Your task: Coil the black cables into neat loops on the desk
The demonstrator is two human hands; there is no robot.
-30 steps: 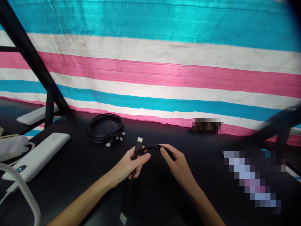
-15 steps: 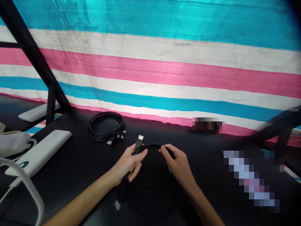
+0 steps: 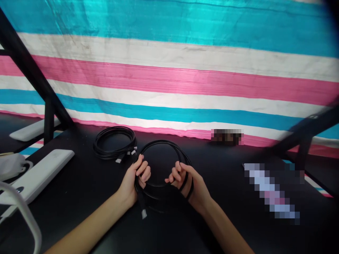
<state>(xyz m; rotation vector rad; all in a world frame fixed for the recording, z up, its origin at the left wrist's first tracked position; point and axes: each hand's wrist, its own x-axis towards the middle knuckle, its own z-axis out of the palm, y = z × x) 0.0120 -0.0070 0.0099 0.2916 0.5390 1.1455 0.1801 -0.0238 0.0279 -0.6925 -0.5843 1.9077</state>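
Observation:
A black cable [image 3: 162, 142] is held as a loose coil between my two hands, its loops arching up at the back and dipping below. My left hand [image 3: 131, 183] is closed around the coil's left side. From beneath it a black plug with a pale end [image 3: 143, 213] hangs down. On the coil's right side, my right hand [image 3: 194, 187] has its fingers curled round the strands, thumb towards the top. A second coiled black cable [image 3: 99, 152] lies on the black table just behind my left hand, its pale-tipped plugs [image 3: 118, 160] pointing towards me.
To the left are a white power bank [image 3: 50, 171], a white charger [image 3: 12, 165] and a thick white cord [image 3: 29, 215]. Blurred-out items lie at the right [image 3: 270, 190] and by the back edge [image 3: 227, 137]. Black frame bars [image 3: 29, 70] stand before a striped sheet [image 3: 169, 81].
The coil has opened into a rounder loop in front of my hands. My left hand has turned and closed further on it, covering the upper plug. My right fingers now wrap the strands.

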